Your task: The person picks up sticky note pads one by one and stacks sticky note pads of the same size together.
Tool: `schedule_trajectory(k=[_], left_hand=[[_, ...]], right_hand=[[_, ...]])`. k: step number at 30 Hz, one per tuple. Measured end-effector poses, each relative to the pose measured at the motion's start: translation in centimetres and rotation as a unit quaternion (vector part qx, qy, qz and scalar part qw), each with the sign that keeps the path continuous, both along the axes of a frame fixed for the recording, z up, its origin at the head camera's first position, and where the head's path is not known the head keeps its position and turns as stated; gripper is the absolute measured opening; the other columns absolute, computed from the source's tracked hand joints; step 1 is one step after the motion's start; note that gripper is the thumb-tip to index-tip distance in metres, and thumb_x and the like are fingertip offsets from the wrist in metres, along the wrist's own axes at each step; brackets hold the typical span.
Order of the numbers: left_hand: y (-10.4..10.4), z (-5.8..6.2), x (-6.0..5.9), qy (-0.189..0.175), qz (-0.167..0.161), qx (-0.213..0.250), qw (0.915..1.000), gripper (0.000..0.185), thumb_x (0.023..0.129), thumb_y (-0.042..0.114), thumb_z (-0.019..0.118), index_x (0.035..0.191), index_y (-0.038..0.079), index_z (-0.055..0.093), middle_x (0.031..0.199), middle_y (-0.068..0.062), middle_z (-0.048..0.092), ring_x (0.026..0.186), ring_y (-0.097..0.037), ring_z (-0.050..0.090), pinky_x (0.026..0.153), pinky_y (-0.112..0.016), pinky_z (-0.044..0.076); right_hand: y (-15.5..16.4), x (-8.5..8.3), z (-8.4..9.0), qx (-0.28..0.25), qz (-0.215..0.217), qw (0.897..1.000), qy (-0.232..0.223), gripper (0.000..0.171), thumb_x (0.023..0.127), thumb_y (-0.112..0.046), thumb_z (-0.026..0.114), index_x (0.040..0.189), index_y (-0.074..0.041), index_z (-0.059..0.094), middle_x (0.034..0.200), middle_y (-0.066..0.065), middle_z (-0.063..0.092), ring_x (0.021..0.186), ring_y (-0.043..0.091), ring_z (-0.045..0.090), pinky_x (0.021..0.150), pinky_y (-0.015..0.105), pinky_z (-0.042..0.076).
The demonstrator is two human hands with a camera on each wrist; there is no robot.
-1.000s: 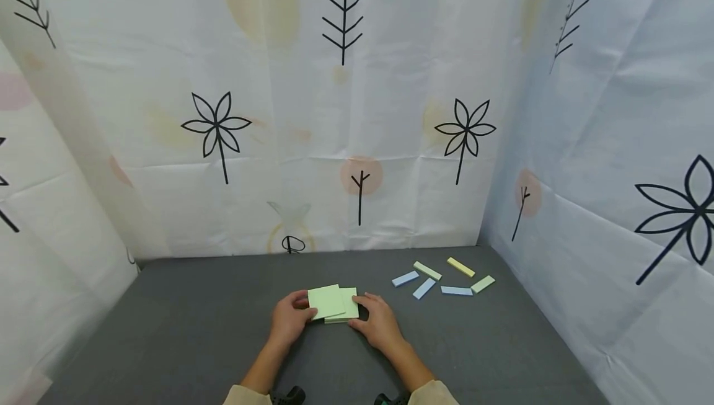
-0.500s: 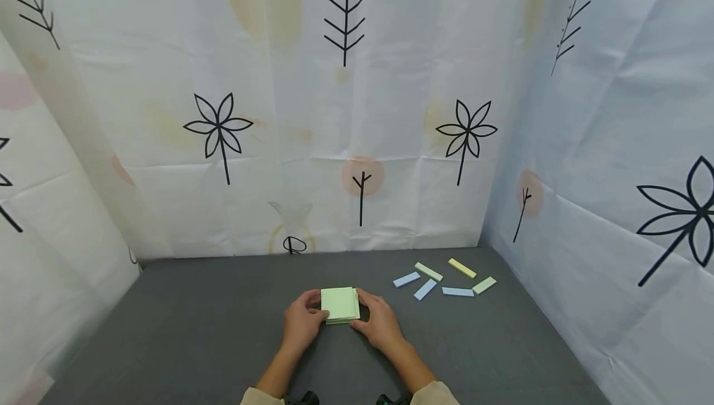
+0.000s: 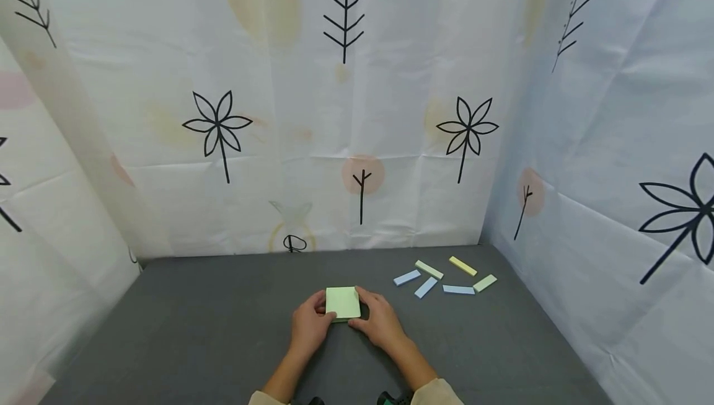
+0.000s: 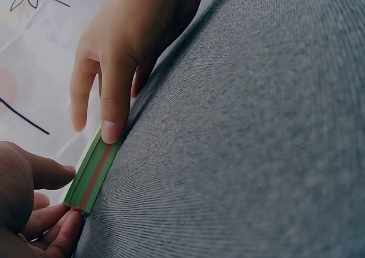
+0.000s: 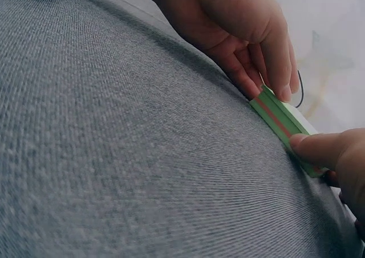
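Observation:
A stack of light green square sticky notes [image 3: 343,302] sits on the grey table in front of me. Its side edge [image 4: 91,175], seen in the left wrist view, is green with a thin reddish stripe. My left hand [image 3: 308,325] grips the left side, thumb at the near corner and other fingers round the side and beneath. On the opposite side, my right hand [image 3: 383,319] holds the stack between thumb and fingers. In the right wrist view the right thumb [image 5: 311,147] presses the striped edge. The layers lie nearly flush on top of each other.
Several small strips lie scattered at the back right: blue strips [image 3: 458,290], pale green strips [image 3: 484,283] and a yellow strip [image 3: 463,266]. White patterned curtains [image 3: 401,206] stand behind and at both sides of the grey table [image 3: 195,330].
The left hand has moved right with the upper green sticky notes, sliding them over the lower ones until the layers line up. The right hand has stayed nearly in place.

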State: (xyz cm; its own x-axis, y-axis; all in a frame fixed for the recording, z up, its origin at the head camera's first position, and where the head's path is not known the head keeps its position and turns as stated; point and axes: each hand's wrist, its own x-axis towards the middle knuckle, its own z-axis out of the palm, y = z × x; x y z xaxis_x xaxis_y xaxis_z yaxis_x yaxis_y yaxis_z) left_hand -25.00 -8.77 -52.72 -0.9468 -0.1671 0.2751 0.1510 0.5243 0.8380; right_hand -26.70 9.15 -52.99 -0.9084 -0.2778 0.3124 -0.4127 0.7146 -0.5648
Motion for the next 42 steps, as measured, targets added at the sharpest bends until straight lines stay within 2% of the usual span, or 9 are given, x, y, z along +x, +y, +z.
schedule_trajectory(k=[8, 16, 23, 29, 34, 42], left_hand=[[-0.3, 0.1, 0.0, 0.017, -0.034, -0.045, 0.9982, 0.052, 0.073, 0.002, 0.082, 0.122, -0.003, 0.064, 0.097, -0.015, 0.069, 0.079, -0.021, 0.067, 0.067, -0.036, 0.054], [-1.0, 0.1, -0.3, 0.048, -0.075, -0.128, 0.9878, 0.045, 0.068, -0.004, 0.083, 0.110, 0.002, 0.069, 0.100, -0.011, 0.066, 0.078, -0.017, 0.063, 0.064, -0.030, 0.051], [-1.3, 0.3, -0.7, 0.053, -0.076, -0.168, 0.9813, 0.041, 0.066, -0.004, 0.082, 0.105, 0.005, 0.072, 0.098, -0.007, 0.068, 0.079, -0.015, 0.061, 0.066, -0.032, 0.051], [-1.4, 0.7, -0.8, 0.031, -0.080, -0.170, 0.9817, 0.041, 0.067, -0.002, 0.083, 0.105, 0.005, 0.072, 0.096, -0.008, 0.068, 0.079, -0.015, 0.061, 0.066, -0.034, 0.051], [-1.6, 1.0, -0.7, 0.015, -0.086, -0.165, 0.9824, 0.040, 0.067, 0.001, 0.085, 0.105, 0.005, 0.072, 0.090, -0.005, 0.066, 0.074, -0.014, 0.058, 0.065, -0.034, 0.049], [-1.7, 0.8, -0.6, -0.011, -0.081, -0.157, 0.9843, 0.038, 0.069, 0.004, 0.084, 0.105, 0.009, 0.073, 0.088, -0.002, 0.066, 0.076, -0.014, 0.060, 0.066, -0.035, 0.050]], right_hand=[[0.4, -0.3, 0.7, 0.042, 0.010, 0.999, 0.007, 0.058, 0.080, -0.029, 0.080, 0.131, -0.008, 0.061, 0.125, 0.014, 0.062, 0.118, 0.034, 0.055, 0.094, 0.051, 0.044], [0.4, -0.5, 1.2, 0.092, 0.014, 0.995, 0.025, 0.052, 0.080, -0.028, 0.080, 0.126, -0.008, 0.065, 0.122, 0.011, 0.065, 0.118, 0.032, 0.057, 0.093, 0.048, 0.046], [0.5, -0.7, 1.5, 0.105, 0.017, 0.994, 0.032, 0.050, 0.079, -0.026, 0.082, 0.123, -0.008, 0.067, 0.118, 0.011, 0.066, 0.112, 0.030, 0.060, 0.090, 0.047, 0.047], [0.7, -0.9, 1.5, 0.098, 0.024, 0.994, 0.038, 0.047, 0.077, -0.024, 0.083, 0.119, -0.009, 0.069, 0.113, 0.008, 0.069, 0.105, 0.028, 0.064, 0.086, 0.044, 0.050], [0.8, -1.1, 1.5, 0.101, 0.031, 0.993, 0.049, 0.048, 0.075, -0.027, 0.084, 0.117, -0.010, 0.070, 0.111, 0.007, 0.070, 0.101, 0.027, 0.066, 0.084, 0.043, 0.051], [0.7, -1.0, 1.7, 0.118, 0.028, 0.992, 0.041, 0.047, 0.076, -0.030, 0.083, 0.117, -0.010, 0.070, 0.110, 0.008, 0.070, 0.101, 0.027, 0.066, 0.083, 0.044, 0.051]])
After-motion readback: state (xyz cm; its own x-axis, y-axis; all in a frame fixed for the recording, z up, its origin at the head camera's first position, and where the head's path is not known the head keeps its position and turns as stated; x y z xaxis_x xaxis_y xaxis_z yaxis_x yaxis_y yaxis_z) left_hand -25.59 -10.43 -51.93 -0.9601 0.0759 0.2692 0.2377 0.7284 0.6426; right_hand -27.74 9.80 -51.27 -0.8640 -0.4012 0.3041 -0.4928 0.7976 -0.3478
